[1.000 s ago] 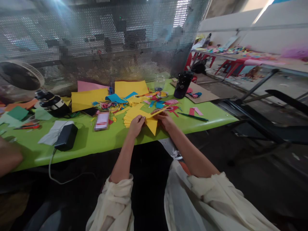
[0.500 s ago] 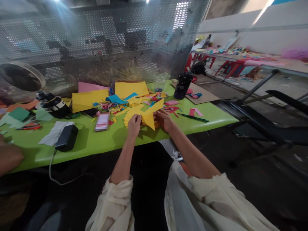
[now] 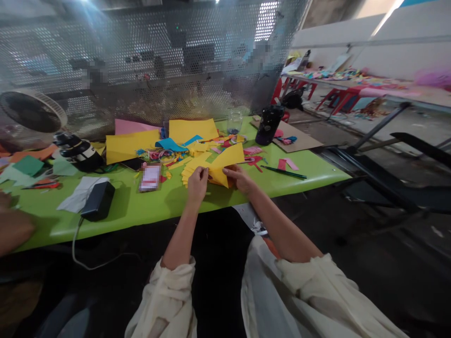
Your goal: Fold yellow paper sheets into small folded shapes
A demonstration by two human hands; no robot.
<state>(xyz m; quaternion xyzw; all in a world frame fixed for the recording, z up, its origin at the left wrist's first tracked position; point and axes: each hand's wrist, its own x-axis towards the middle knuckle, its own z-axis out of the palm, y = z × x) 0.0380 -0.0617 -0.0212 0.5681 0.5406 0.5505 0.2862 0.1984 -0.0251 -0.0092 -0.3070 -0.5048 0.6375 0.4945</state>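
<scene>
A folded piece of yellow paper [image 3: 229, 157] is held up over the front of the green table [image 3: 151, 211]. My left hand [image 3: 198, 183] pinches its left side with thumb and fingertips. On the other side, my right hand [image 3: 239, 177] grips the paper with the thumb in front and the fingers partly hidden behind it. Just beyond my left hand lies a fanned stack of yellow paper strips [image 3: 188, 171]. Blue paper [image 3: 171, 145] and small coloured scraps lie farther back.
A black tumbler [image 3: 269, 124] and a glass jar [image 3: 234, 123] stand at the back. A green pen [image 3: 283, 172] lies at right. To the left are a phone [image 3: 150, 177], a black power adapter [image 3: 98, 201], scissors [image 3: 42, 184], a fan [image 3: 31, 112] and another person's arm [image 3: 16, 227].
My right hand has shifted slightly left, its thumb now over the front of the yellow paper. The paper's upper flap has turned and looks wider. My left hand has barely moved.
</scene>
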